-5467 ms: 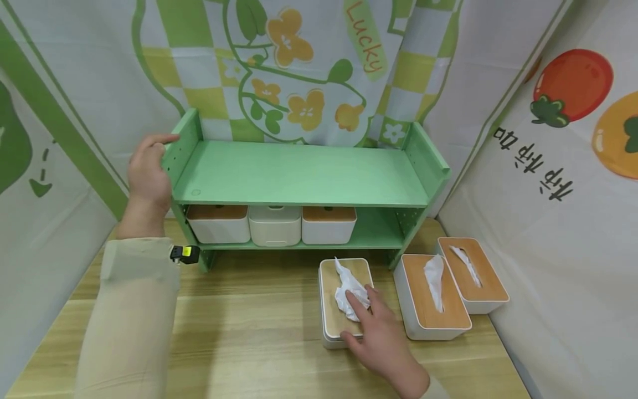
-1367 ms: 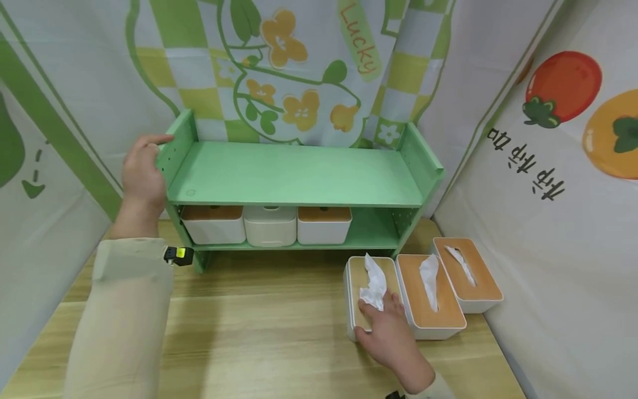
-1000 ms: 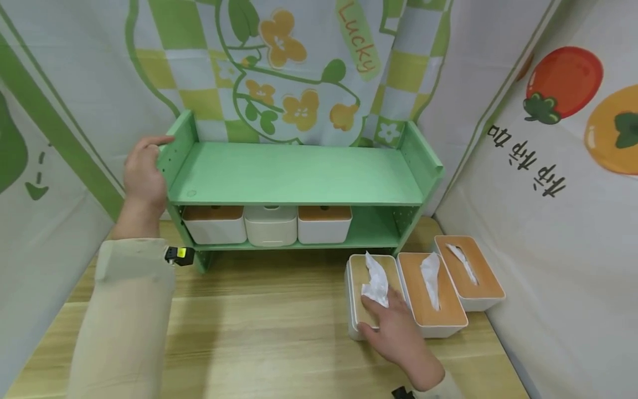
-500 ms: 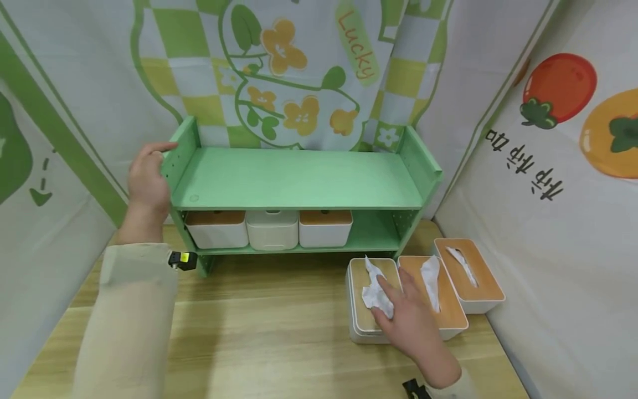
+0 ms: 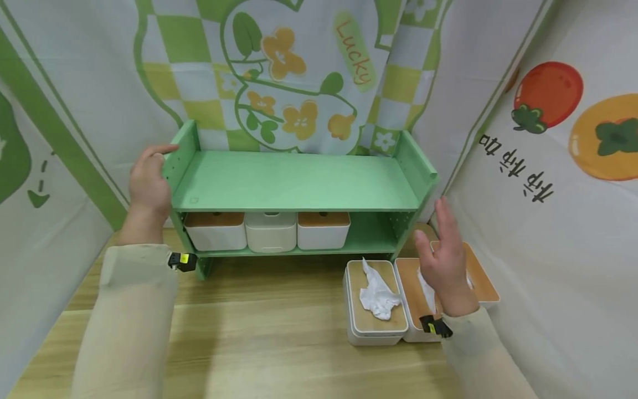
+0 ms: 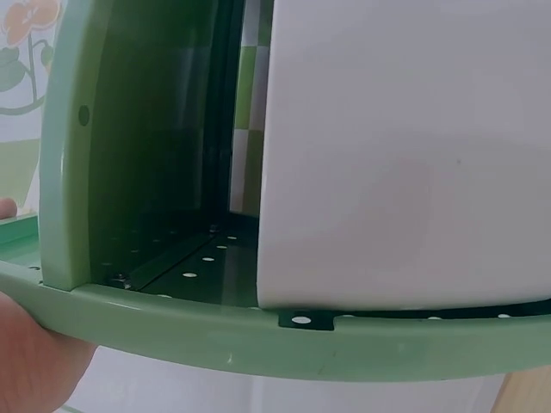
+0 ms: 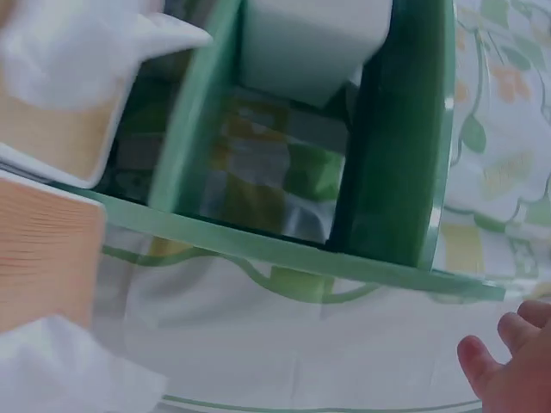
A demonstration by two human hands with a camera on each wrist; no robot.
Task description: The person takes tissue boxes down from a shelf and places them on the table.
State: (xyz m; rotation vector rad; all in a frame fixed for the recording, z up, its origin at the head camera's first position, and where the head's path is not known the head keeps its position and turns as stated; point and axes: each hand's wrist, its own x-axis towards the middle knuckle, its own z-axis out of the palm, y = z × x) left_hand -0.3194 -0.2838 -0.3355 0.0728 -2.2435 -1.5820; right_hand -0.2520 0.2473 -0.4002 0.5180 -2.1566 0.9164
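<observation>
Notably, both wrist views show patterned cloth (image 6: 251,103) through the lower level of the shelf (image 5: 294,180); head view hides it. Left hand (image 5: 149,185): fingers clamped on the shelf's left panel. Shelf stands on table (image 5: 259,332), three boxes (image 5: 216,237) on its lower board. Right, three tissue boxes (image 5: 368,320) together on table. Right hand (image 5: 448,271) over the outer two, thumb apart from fingers.

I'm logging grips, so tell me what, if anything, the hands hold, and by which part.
The left hand grips the green shelf by the upper part of its left side panel. The right hand, open, holds nothing.
</observation>
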